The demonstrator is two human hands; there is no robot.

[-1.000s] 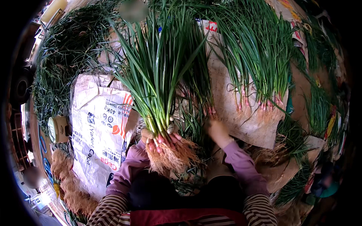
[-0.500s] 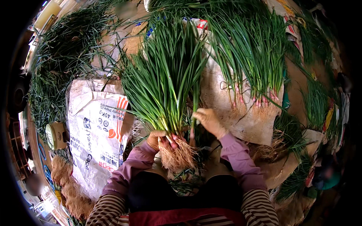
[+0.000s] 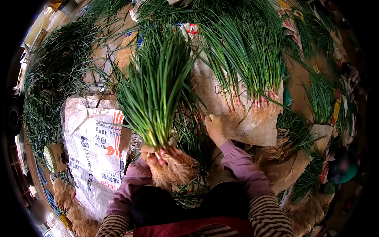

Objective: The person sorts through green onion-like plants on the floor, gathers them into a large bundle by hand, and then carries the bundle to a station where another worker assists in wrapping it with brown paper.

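A thick bunch of scallions (image 3: 158, 91) stands upright in front of me, its long green leaves pointing away and its pink bulbs and shaggy roots toward my lap. My left hand (image 3: 148, 154) is closed round its lower end, just above the roots. To the right of the bunch, my right hand (image 3: 215, 128) has its fingers curled together at the edge of the woven sack. Whether anything is pinched in them does not show. Loose scallions (image 3: 193, 118) lie behind the bunch, close to these fingers, partly hidden by its leaves.
More scallions (image 3: 252, 67) lie on the woven sack (image 3: 256, 130) ahead right. A white printed sack (image 3: 94, 150) is on my left, with a round tub (image 3: 55, 157) beside it. Cut leaves (image 3: 55, 91) heap far left; root clumps (image 3: 79, 209) lie near left. Another person (image 3: 343, 170) is at right.
My left hand has drawn the bunch slightly left and nearer. The right hand has moved away from the single scallion stalk at the bunch's side, which no longer shows in its fingers.
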